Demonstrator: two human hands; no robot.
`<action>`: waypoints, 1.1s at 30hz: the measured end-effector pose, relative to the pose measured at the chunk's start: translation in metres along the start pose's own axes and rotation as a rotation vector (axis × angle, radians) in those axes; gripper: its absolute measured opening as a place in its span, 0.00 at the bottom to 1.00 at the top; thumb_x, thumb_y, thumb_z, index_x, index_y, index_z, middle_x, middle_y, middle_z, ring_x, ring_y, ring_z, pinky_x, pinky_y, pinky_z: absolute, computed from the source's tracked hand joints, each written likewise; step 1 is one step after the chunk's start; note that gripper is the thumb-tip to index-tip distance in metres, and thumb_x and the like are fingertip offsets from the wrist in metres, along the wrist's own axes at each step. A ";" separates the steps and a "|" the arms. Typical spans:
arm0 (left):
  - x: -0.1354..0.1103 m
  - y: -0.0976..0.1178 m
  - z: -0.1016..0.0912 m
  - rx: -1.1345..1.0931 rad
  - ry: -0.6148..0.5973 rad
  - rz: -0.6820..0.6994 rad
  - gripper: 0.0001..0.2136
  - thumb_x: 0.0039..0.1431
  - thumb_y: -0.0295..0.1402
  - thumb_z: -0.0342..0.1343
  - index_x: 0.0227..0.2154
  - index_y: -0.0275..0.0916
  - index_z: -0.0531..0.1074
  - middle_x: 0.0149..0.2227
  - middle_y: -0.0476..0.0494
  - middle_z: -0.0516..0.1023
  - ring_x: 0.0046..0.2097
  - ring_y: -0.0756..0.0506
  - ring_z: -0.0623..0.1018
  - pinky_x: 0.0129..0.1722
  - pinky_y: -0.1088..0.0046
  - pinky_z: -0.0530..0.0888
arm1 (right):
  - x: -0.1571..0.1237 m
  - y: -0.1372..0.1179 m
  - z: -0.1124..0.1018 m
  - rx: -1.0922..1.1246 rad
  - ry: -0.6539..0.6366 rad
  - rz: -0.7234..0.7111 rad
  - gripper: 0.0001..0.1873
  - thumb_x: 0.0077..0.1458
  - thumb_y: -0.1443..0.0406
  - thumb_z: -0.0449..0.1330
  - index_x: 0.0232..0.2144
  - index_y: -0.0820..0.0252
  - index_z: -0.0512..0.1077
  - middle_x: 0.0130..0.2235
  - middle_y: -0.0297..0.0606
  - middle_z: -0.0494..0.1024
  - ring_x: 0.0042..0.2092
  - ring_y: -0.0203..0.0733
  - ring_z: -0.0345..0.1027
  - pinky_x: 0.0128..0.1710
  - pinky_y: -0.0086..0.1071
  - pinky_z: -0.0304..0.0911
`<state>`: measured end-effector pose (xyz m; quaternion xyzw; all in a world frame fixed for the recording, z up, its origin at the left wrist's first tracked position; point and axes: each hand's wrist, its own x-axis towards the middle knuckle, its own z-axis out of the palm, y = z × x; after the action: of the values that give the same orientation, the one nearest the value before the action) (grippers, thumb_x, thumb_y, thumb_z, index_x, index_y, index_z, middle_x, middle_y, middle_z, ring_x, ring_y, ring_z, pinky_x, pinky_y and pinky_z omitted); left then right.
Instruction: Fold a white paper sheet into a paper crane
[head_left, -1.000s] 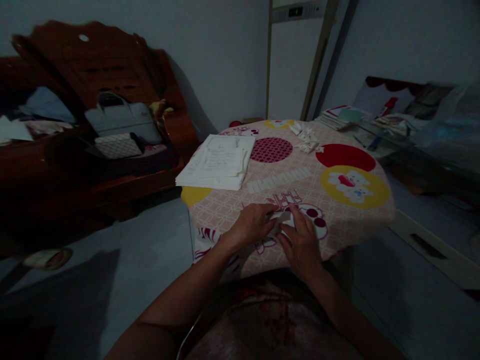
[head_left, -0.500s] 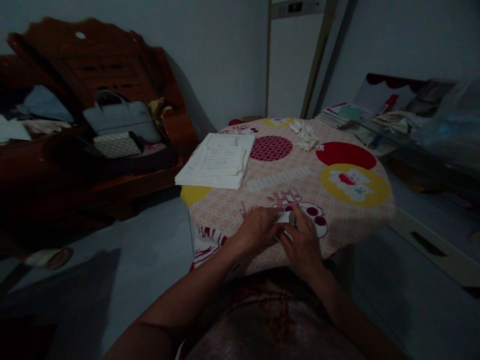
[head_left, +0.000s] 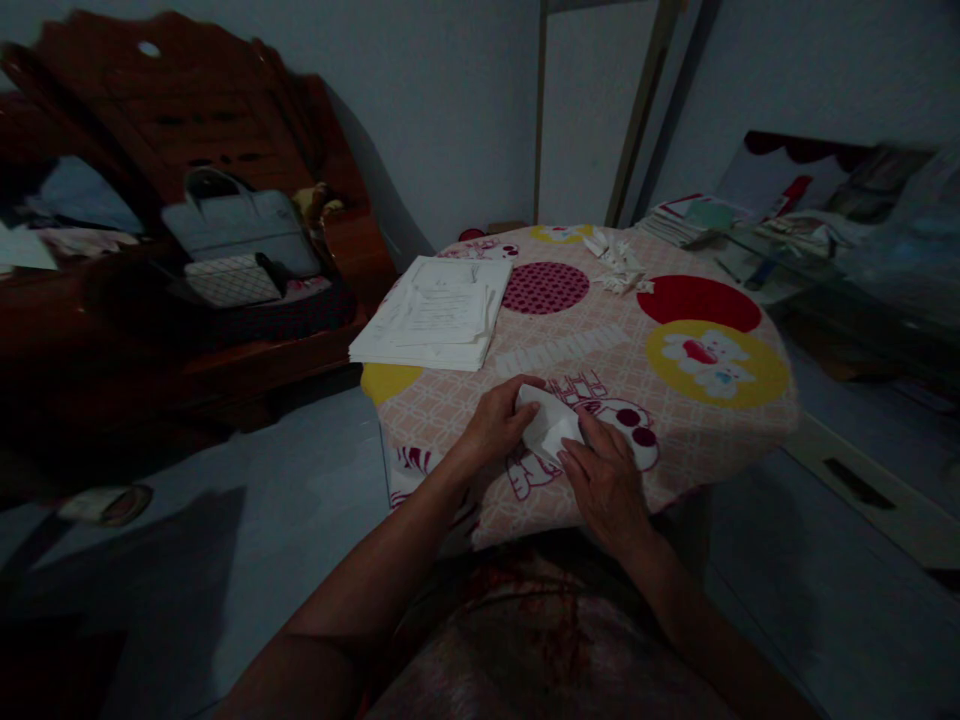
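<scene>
A small white piece of paper (head_left: 546, 424), creased and partly folded, is held between both hands just above the near side of the table. My left hand (head_left: 496, 420) pinches its left edge, thumb on top. On the right edge, the thumb and fingers of my right hand (head_left: 600, 470) are closed. Beyond the hands, a row of narrow white paper strips (head_left: 562, 350) lies on the patterned tablecloth (head_left: 705, 450). A stack of white sheets (head_left: 431, 315), some with writing, rests at the table's left side.
Crumpled white paper bits (head_left: 619, 265) lie at the table's far side. To the right stands a glass shelf with papers and books (head_left: 686, 222). A wooden bench (head_left: 225, 110) on the left carries a light handbag (head_left: 240, 230) and a quilted purse (head_left: 231, 280).
The white paper, earlier mostly hidden between close hands, is now spread wider and shows more of its surface. My left hand has shifted left, away from the right. The view has tilted slightly down.
</scene>
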<state>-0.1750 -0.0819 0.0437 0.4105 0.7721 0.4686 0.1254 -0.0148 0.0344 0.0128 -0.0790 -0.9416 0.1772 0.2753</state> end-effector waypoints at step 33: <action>0.027 0.002 -0.025 -0.222 -0.355 -0.066 0.13 0.51 0.22 0.50 0.37 0.32 0.75 0.20 0.52 0.72 0.17 0.55 0.68 0.18 0.82 0.65 | -0.013 0.002 0.006 -0.100 0.070 -0.118 0.14 0.62 0.66 0.55 0.48 0.63 0.73 0.56 0.44 0.74 0.54 0.53 0.63 0.56 0.50 0.59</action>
<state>-0.2057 -0.0764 0.0641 0.4447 0.6947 0.4665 0.3193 -0.0069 0.0314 0.0005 -0.0434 -0.9420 0.1107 0.3138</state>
